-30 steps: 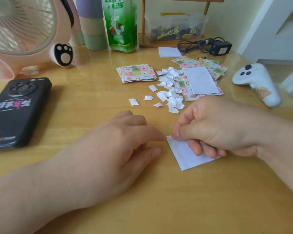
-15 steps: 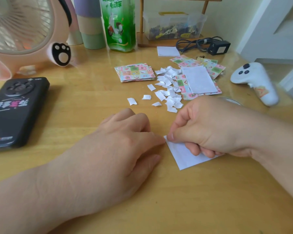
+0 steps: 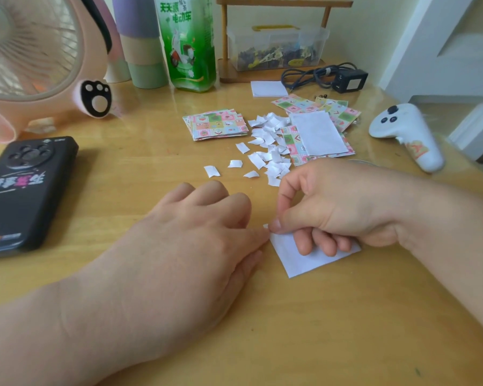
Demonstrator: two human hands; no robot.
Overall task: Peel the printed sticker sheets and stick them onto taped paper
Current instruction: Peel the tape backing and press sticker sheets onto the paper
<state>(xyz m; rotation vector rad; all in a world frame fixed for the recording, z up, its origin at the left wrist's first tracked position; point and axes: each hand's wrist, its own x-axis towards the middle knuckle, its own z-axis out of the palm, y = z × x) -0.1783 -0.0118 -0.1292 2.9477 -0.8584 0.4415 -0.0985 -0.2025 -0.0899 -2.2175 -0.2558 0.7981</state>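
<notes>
Desk (image 3: pixel 318 330): wooden | left hand (image 3: pixel 195 246): curled, fingertips at corner of white sheet (image 3: pixel 299 260), grip could not be told | right hand (image 3: pixel 332 213): pinched that corner's lifted tab | white sheet: lay flat on desk beneath right fingers

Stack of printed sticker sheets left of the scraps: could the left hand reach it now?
Probably yes: only bare table and a few white scraps lie between the left hand and the stack of printed sticker sheets.

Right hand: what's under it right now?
A white paper sheet lies on the wooden desk under the right hand, whose thumb and forefinger pinch its corner. The part beneath the curled fingers is hidden.
</notes>
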